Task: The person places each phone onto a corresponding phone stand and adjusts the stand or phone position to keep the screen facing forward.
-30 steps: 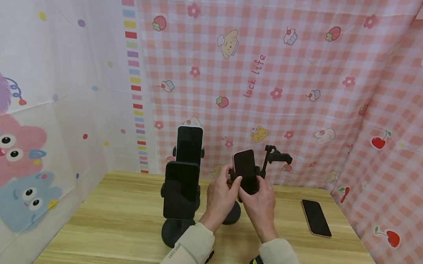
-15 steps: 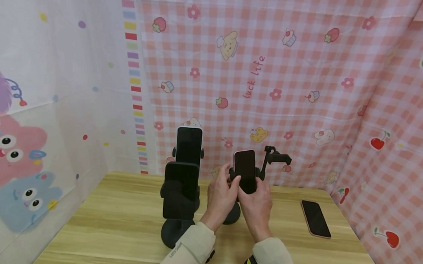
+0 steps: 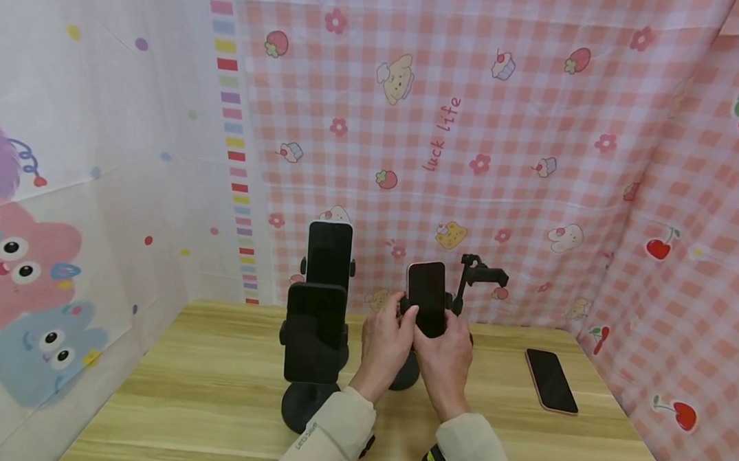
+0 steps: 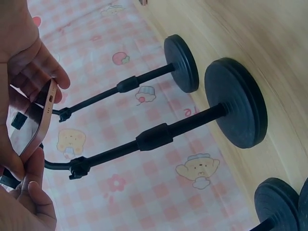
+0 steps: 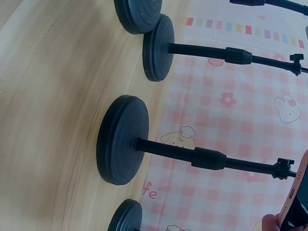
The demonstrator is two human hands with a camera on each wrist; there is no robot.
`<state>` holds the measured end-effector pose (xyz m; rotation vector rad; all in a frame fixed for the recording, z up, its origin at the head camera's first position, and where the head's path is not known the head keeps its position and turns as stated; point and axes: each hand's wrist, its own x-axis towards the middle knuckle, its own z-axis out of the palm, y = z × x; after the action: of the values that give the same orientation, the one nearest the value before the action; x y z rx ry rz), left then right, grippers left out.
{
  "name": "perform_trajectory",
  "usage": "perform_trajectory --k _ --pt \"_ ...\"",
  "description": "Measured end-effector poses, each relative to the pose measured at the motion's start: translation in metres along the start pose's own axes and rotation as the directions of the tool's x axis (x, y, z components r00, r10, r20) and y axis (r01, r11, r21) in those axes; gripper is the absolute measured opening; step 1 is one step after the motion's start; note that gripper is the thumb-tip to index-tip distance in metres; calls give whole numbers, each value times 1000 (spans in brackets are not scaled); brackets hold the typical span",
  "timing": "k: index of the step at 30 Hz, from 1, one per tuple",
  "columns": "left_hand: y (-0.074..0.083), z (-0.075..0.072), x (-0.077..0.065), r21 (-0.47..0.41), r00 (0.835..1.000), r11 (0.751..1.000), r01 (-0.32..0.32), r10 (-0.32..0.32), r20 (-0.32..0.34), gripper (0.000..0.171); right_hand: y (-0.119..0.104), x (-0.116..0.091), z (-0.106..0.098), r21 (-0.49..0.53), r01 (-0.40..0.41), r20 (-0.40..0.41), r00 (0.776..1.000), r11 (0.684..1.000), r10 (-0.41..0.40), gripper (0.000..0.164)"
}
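Note:
A phone (image 3: 427,295) with a dark screen and pink edge stands upright at the head of a black desk phone stand (image 4: 154,137). My left hand (image 3: 384,344) holds its lower left side, thumb on the front edge and fingers beside the stand's clamp. The right hand (image 3: 444,361) grips the lower right edge, its thumb low on the front. In the left wrist view the phone's pink bottom edge (image 4: 43,120) shows between both hands. Only a fingertip and a corner of the phone (image 5: 294,197) appear in the right wrist view.
On the left, two stands bear a front phone (image 3: 315,331) and a rear phone (image 3: 329,253). A stand with a bare clamp (image 3: 488,275) rises behind my right hand. Another phone (image 3: 551,381) lies on the wooden table (image 3: 214,389) at right. Patterned cloths (image 3: 535,114) enclose the sides and back.
The held phone has turned from a slight tilt to nearly upright. My right hand and wrist have shifted a little left, while the left hand keeps about the same place.

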<state>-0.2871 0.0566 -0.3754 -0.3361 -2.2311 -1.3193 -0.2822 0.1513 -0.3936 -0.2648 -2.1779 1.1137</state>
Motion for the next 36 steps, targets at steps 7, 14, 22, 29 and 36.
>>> perform_trajectory --k 7,14,22,29,36 --pt "2 0 0 6 999 999 41 -41 -14 35 1 -1 2 -17 14 -27 1000 1000 -14 63" --pt "3 1 0 36 998 998 47 -46 -36 33 -2 -3 2 -34 18 1 1000 999 -18 66" --pt "2 2 0 12 999 999 40 -40 -9 33 -1 -3 0 -38 50 25 998 998 -49 69" --pt "-3 2 2 30 999 998 47 -46 -26 36 2 -4 -1 -18 76 53 996 997 -75 66" --pt "-4 2 3 42 998 998 54 -53 -32 39 4 -1 -4 33 95 60 994 995 -97 51"
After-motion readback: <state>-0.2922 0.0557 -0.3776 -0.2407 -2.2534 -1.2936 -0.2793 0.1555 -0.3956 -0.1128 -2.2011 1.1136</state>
